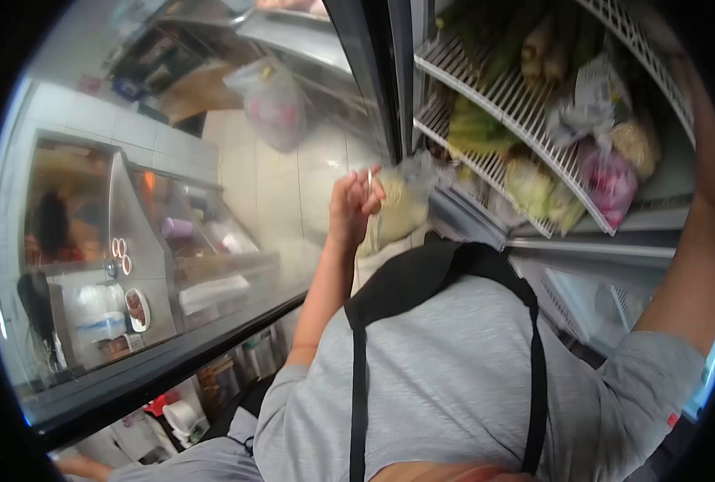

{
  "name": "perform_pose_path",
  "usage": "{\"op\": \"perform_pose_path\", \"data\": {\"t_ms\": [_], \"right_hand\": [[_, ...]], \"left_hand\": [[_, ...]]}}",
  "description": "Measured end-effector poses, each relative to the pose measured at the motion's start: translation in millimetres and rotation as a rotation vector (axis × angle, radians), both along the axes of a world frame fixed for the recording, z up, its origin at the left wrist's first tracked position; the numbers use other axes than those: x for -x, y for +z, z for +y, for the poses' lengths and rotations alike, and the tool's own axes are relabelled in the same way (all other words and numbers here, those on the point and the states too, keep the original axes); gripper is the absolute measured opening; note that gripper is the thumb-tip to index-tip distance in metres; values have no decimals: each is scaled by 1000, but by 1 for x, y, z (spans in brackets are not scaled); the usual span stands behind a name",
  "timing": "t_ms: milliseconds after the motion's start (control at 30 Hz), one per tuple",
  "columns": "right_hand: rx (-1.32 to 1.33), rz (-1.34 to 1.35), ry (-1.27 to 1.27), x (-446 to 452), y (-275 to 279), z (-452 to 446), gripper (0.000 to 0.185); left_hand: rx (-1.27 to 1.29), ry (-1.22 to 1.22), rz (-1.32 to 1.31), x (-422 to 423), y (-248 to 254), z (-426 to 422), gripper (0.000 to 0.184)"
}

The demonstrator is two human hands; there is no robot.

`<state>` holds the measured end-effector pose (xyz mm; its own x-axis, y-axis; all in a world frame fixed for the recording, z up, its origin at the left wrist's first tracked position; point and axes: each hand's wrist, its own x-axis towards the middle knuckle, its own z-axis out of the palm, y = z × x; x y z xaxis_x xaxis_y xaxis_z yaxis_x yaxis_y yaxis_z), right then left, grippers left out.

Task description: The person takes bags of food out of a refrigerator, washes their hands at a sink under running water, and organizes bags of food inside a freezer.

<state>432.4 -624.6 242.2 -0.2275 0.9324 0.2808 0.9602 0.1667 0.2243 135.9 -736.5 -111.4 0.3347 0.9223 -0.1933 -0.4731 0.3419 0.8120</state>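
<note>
My left hand [357, 199] is raised in front of my chest, fingers curled inward. A thin white strip shows between the fingers. Right at this hand is a clear plastic bag [397, 201] with pale yellowish contents, blurred; its edge appears gripped in the fingers. My right arm stretches forward along the right edge, beside the open refrigerator, and its hand lies outside the picture. Close to that arm, a white wire shelf [486, 92] carries long green vegetables, a pink-tinted bag [608, 181] and a crumpled clear bag [594, 100].
A lower wire shelf [454, 143] holds leafy greens [479, 128] and bagged pale vegetables [530, 186]. On my left stands a glass door with a dark frame [173, 373]; a counter and a hanging bag [273, 104] show in its glass. Grey cloth [189, 467] lies at lower left.
</note>
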Motion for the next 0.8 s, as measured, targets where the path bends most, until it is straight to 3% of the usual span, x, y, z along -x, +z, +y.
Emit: {"op": "perform_pose_path", "data": {"t_ms": [100, 200, 267, 333, 400, 500, 600, 700, 800], "right_hand": [[11, 16, 231, 43, -28, -66, 22], [162, 65, 408, 69, -94, -94, 21], [400, 109, 463, 93, -170, -95, 20], [824, 198, 373, 132, -271, -89, 20], [1013, 542, 300, 152, -356, -85, 26], [515, 492, 441, 153, -458, -84, 41], [690, 669, 489, 151, -505, -75, 61], [674, 799, 385, 157, -525, -71, 54], [898, 924, 193, 154, -518, -57, 40]], "left_hand": [[-39, -63, -76, 8, 25, -6, 81], [-116, -84, -78, 13, 47, -13, 92], [-174, -140, -68, 17, 55, -17, 95], [-219, -172, -40, 17, 63, -22, 98], [-256, -184, 10, 17, 71, -28, 101], [-295, -179, 45, 20, 78, -39, 102], [-244, -127, -1, 24, 65, -40, 100], [-219, -54, 61, 25, 54, -42, 97], [-161, -1, -4, 31, 46, -42, 91]]}}
